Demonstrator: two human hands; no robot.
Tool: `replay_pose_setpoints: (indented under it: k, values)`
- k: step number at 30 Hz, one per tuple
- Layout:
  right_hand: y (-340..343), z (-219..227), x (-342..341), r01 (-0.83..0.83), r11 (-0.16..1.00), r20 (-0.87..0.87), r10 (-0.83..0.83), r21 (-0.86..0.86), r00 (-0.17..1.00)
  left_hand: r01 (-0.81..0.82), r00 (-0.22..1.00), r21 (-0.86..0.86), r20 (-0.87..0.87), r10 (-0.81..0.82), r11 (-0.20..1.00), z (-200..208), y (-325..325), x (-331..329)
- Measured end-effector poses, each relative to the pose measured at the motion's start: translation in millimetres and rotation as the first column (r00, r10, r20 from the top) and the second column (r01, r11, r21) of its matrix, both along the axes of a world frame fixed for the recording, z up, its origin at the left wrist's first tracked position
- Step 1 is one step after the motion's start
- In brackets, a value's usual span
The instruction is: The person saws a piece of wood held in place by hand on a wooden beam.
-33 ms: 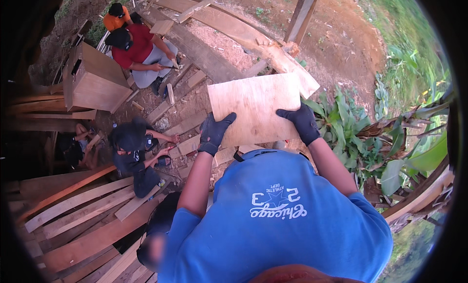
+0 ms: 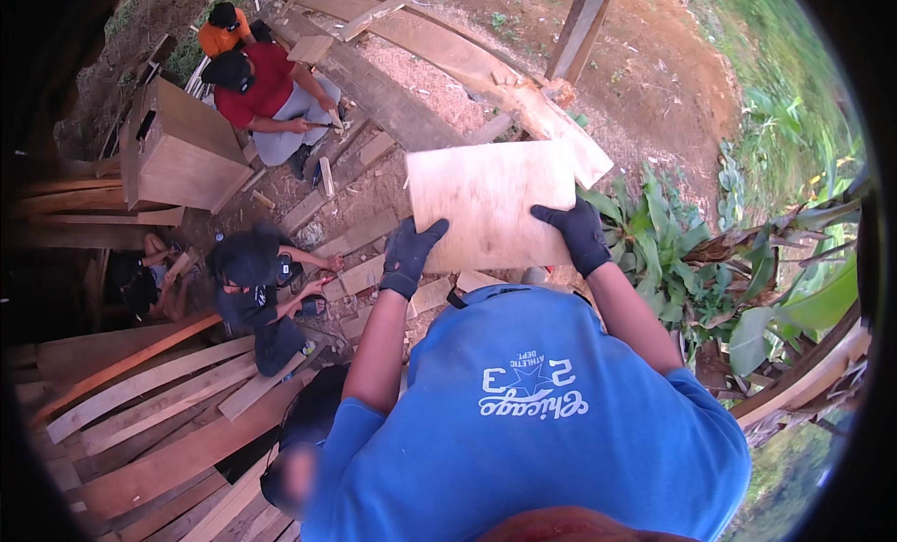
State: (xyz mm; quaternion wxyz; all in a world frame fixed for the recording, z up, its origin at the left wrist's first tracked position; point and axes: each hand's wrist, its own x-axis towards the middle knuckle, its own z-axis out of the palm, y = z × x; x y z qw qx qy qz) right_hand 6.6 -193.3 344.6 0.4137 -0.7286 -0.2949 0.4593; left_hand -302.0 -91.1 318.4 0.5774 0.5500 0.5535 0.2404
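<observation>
A pale, roughly rectangular wooden board (image 2: 491,201) is held out in front of my chest, its broad face turned up toward me. My left hand (image 2: 411,254), in a dark glove, grips its near left corner with the thumb lying on top. On the opposite side my right hand (image 2: 576,234), gloved the same way, clasps the right edge, thumb also on the upper face. The fingers of both hands are mostly hidden beneath the board.
Co-workers sit at left: one in a red shirt (image 2: 271,89) working wood, another in dark clothes (image 2: 257,290). A wooden cabinet (image 2: 182,149) stands beyond stacked planks (image 2: 187,439). A long slab (image 2: 551,126) and a post (image 2: 581,33) lie ahead; leafy plants (image 2: 654,234) grow at right.
The board has tilted slightly in my hands, its left edge shifting a little to the right. Both hands keep their grip.
</observation>
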Motion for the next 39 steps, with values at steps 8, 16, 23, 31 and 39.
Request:
replay_pose_setpoints:
  k: [8, 16, 23, 31, 39]
  values:
    - [-14, -116, 9, 0.186, 0.976, -0.325, -0.213, -0.111, 0.921, -0.148, 0.956, -0.248, 0.212, 0.203, 0.957, -84, -22, -14]
    - [-64, -191, 56, -0.503, 0.791, 0.747, 0.559, -0.349, 0.361, -0.537, 0.746, -0.367, 0.213, 0.631, 0.759, -129, -38, -81]
    - [-69, -244, 65, -0.720, 0.611, 0.812, 0.573, -0.329, 0.115, -0.651, 0.626, -0.356, 0.248, 0.739, 0.671, -116, -55, -81]
    - [-50, -251, 79, -0.328, 0.934, 0.684, 0.332, -0.142, 0.650, -0.726, 0.581, -0.324, 0.181, 0.793, 0.606, -105, -60, -57]
    - [-42, -304, 146, -0.298, 0.895, -0.692, -0.016, -0.332, 0.721, -0.716, 0.563, -0.341, 0.234, 0.793, 0.609, -116, -49, 16]
